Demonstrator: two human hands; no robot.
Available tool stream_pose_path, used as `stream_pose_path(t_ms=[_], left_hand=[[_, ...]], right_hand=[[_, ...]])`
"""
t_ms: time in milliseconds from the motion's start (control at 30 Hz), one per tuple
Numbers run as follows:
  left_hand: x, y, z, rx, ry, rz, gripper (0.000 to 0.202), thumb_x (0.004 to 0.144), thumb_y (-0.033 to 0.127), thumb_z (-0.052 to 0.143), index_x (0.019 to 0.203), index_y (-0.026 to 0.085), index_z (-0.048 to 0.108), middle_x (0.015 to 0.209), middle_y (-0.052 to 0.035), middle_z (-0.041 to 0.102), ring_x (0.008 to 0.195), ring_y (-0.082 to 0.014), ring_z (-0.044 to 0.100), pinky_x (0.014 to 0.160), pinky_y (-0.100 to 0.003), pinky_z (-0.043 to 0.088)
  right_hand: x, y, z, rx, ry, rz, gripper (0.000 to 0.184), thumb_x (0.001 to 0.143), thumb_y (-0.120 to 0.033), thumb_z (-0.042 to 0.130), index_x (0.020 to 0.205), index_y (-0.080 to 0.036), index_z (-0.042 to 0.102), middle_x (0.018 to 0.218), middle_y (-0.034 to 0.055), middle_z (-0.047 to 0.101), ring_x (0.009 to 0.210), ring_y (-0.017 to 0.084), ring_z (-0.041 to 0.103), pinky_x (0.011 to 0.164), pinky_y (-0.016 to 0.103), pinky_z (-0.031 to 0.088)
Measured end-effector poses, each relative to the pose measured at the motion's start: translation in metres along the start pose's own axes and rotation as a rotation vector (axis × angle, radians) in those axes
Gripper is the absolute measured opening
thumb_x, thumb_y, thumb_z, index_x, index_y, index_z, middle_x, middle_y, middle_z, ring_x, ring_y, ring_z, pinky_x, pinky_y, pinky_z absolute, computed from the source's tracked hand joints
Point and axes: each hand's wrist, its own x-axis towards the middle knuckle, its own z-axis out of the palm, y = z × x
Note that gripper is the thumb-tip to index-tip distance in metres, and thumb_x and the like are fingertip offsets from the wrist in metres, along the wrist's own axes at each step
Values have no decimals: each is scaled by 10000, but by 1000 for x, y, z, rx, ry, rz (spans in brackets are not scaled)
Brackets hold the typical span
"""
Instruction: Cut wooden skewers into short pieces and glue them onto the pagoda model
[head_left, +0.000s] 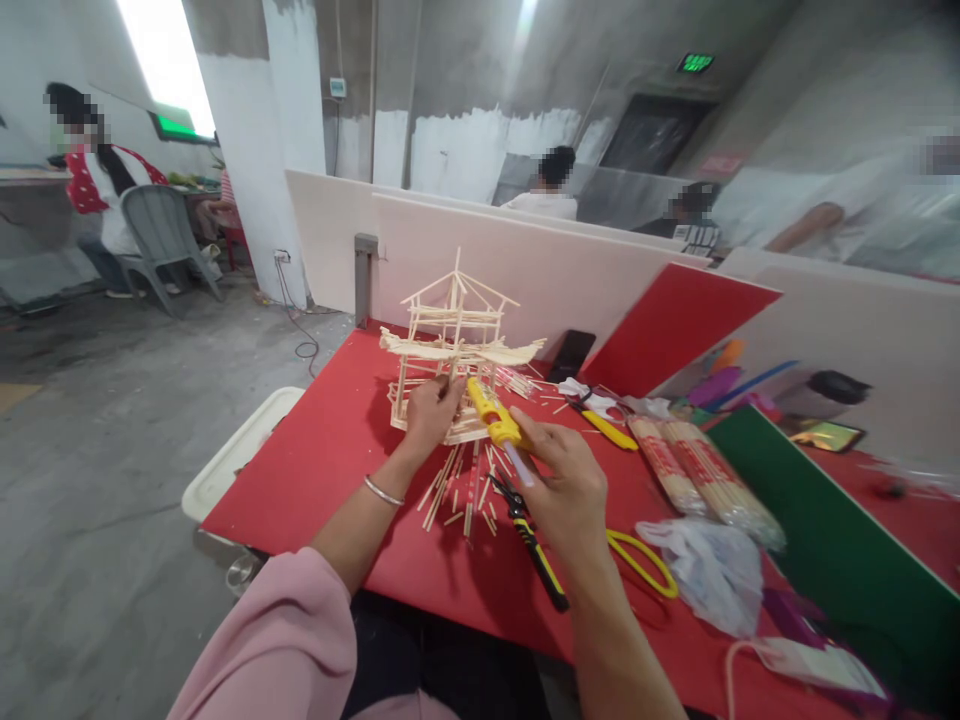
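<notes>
A pavilion-like model made of thin wooden sticks point(457, 318) stands upright on the red tabletop point(315, 440). My left hand point(433, 412) is at its front, thumb and fingers pinched together near a post; what lies between the fingertips is too small to make out. My right hand point(566, 475) grips a yellow hot glue gun point(493, 412), with a pale glue stick point(519, 465) showing at its rear. The gun's nozzle points at the model, close to my left fingertips. Loose cut sticks point(442, 488) are scattered below the model.
Black-and-yellow pliers point(536, 550) lie under my right wrist. To the right are yellow-handled cutters point(607, 428), bundled sticks point(697, 470), a plastic bag point(712, 575) and a green board point(810, 540). A white partition point(322, 240) edges the table's back; several people sit beyond.
</notes>
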Motion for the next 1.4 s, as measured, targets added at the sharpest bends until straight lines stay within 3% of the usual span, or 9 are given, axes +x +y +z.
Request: stream_pose_path(t_ms=[167,333,433,633,900,1033,1300,1400], left_hand=[[-6,2,-4,-3,-4,5,389,822,548,587,686,183,573,528,34,556,431,-104,529,440,-216,372],[-7,7,-18,8,30,-25,388,842,535,573,663,193,532,525,33,557,400,-99,500,428,-219,356],[-5,8,-28,128,85,14,372,870,514,536,658,210,513,522,38,549,421,-112,512,469,-234,374],[2,3,-36,219,171,93,374,894,495,492,644,216,493,538,24,536,516,-131,542,535,-237,424],[-1,0,-23,118,184,55,388,884,541,477,680,211,490,568,20,563,485,-118,542,479,-222,453],[-11,-8,-25,158,254,79,370,890,530,464,690,219,477,549,38,530,484,-122,540,501,-233,455],[-42,-20,-55,451,437,240,311,912,400,488,653,227,472,576,8,581,595,-155,571,679,-289,445],[-50,-28,-52,449,534,238,330,928,404,469,649,229,450,611,-5,578,646,-170,573,714,-310,437]], right_hand=[[-18,0,-14,169,-34,237,364,882,-371,619,1225,-264,675,1014,48,717,897,187,654,859,317,507],[-39,1,-28,331,-102,593,407,784,-504,684,1011,-173,748,882,56,735,778,221,666,713,306,537],[-49,3,-33,413,-149,688,413,749,-521,701,926,-152,751,820,42,728,737,219,659,678,299,537],[-59,5,-35,456,-171,733,390,758,-498,703,914,-143,748,819,48,725,777,236,662,722,317,528],[-73,17,-33,504,-156,736,351,765,-473,701,895,-150,751,829,46,733,779,232,665,722,311,526],[-80,22,-37,529,-142,745,350,775,-470,699,921,-156,750,865,58,742,800,239,673,738,326,540],[-88,23,-39,570,-115,744,327,758,-451,707,915,-170,761,869,51,743,786,236,678,734,335,560],[-92,24,-36,574,-144,760,328,756,-451,703,901,-164,763,846,48,742,745,223,672,689,314,557]])
